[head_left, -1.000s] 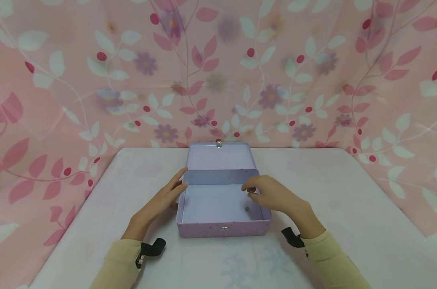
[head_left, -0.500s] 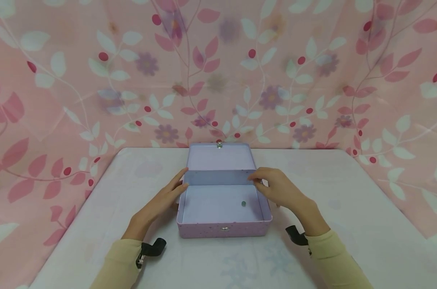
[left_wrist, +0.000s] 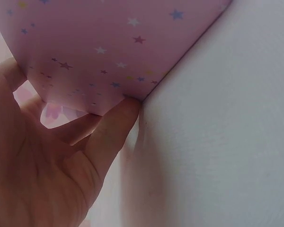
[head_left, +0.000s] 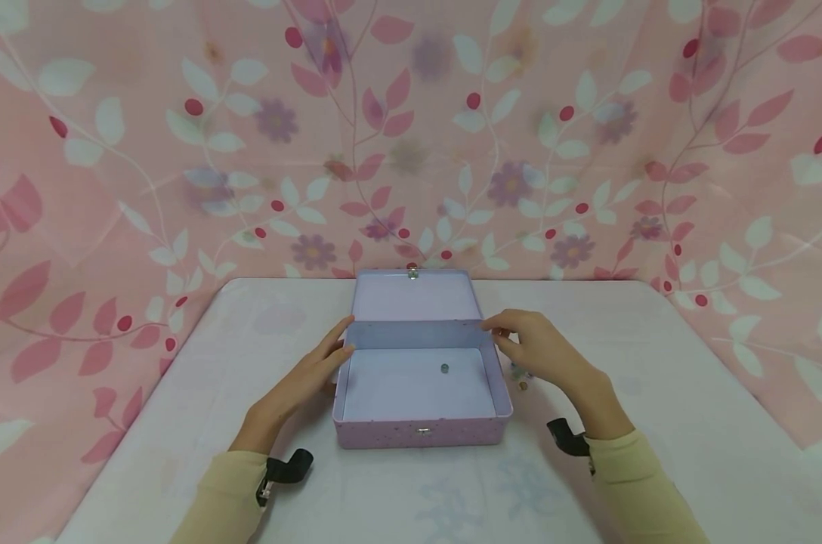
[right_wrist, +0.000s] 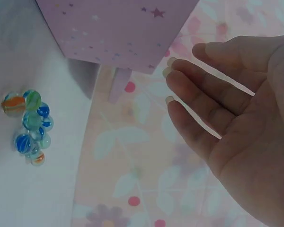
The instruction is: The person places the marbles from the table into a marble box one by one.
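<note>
A lilac tin box [head_left: 422, 433] with small stars printed on its outside stands on the table, its lid [head_left: 414, 295] laid back. One greenish marble [head_left: 444, 369] lies on the box floor, right of the middle. My left hand [head_left: 309, 374] rests against the box's left side; in the left wrist view its thumb and fingers touch the starred wall. My right hand [head_left: 540, 344] is at the box's back right corner, fingers loosely bent and holding nothing. Beside the box on the right, a cluster of marbles [right_wrist: 32, 120], blue, green and orange, lies on the table, partly behind that hand.
A white cloth with faint prints covers the table [head_left: 282, 310]. A pink floral curtain [head_left: 411, 136] hangs close behind its back edge and along both sides. The laid-back lid reaches almost to that edge.
My right hand has moved from over the box's inside to its right edge. The marble in the box has rolled back and left. The left hand has stayed at the box.
</note>
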`<state>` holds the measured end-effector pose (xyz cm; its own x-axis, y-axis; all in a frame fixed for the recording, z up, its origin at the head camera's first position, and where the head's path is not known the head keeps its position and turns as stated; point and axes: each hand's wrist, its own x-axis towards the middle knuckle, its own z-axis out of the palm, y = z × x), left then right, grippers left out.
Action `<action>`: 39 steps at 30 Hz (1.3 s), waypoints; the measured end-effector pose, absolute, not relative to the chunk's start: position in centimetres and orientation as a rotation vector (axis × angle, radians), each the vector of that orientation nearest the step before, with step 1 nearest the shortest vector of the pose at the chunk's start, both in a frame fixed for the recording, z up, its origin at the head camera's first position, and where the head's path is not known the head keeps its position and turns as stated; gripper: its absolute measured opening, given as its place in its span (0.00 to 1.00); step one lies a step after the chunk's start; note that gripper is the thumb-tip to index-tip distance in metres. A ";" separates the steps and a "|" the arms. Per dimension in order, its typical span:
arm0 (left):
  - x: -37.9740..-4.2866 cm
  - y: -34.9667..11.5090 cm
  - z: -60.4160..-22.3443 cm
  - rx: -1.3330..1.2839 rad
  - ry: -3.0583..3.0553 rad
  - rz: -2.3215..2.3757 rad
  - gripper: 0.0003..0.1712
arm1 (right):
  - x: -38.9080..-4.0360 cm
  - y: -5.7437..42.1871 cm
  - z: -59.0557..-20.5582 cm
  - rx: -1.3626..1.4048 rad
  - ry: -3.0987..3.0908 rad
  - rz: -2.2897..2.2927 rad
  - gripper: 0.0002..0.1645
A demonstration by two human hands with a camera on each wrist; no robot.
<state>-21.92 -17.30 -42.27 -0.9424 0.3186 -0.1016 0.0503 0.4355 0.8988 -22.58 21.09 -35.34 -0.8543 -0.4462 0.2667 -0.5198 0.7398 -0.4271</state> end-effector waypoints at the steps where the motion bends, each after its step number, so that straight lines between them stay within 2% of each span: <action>1: -21.9 -17.3 -42.2 0.318 2.435 1.510 0.36 | -22.6 21.2 -35.3 0.771 -2.803 0.740 0.14; 13: -21.8 -17.3 -42.1 0.325 2.436 1.515 0.35 | -23.3 23.0 -35.5 0.695 -2.945 0.626 0.12; 39: -21.8 -17.2 -42.1 0.323 2.451 1.491 0.37 | -25.3 25.5 -38.1 0.607 -3.084 0.552 0.18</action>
